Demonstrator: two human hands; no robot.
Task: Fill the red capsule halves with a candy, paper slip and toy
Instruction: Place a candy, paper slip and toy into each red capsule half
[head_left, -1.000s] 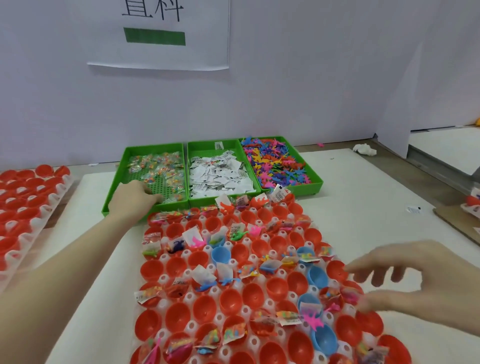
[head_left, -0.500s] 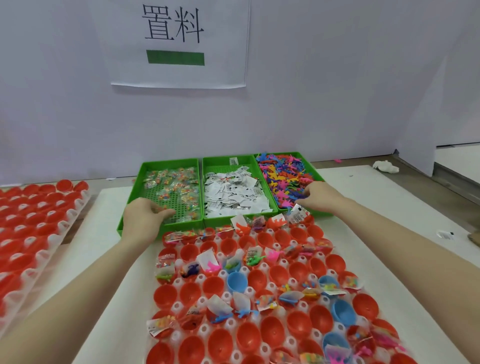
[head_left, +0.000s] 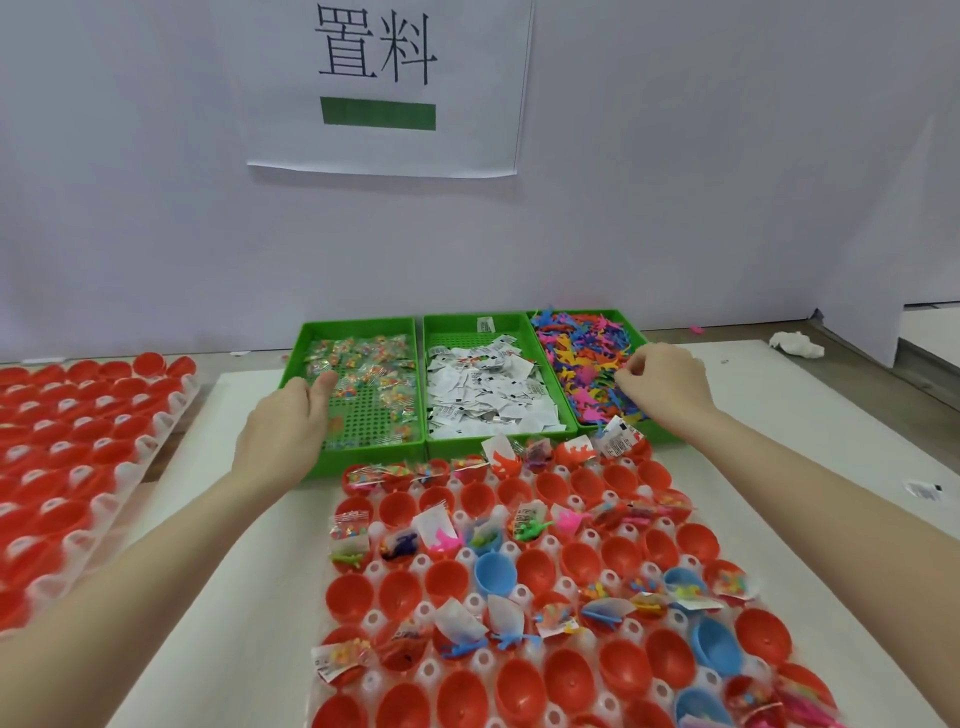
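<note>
Red capsule halves (head_left: 519, 696) sit in a clear cell tray in front of me; some hold candy, slips and toys, and a few blue halves (head_left: 496, 571) are among them. Behind stand three green trays: candy packets (head_left: 363, 364) on the left, paper slips (head_left: 488, 405) in the middle, colourful toys (head_left: 582, 353) on the right. My left hand (head_left: 285, 426) lies over the candy tray's near left corner with the thumb straight and the fingers hidden. My right hand (head_left: 660, 384) reaches into the toy tray, its curled fingertips pinching among the toys.
A second tray of red capsule halves (head_left: 78, 441) lies at the left. A crumpled white tissue (head_left: 795, 345) and a loose slip (head_left: 924, 489) lie on the white mat to the right. A white wall with a paper sign (head_left: 384, 83) stands close behind the trays.
My right hand went from above the capsule tray's right side forward into the toy tray. My left hand stayed at the candy tray. The view has tilted up.
</note>
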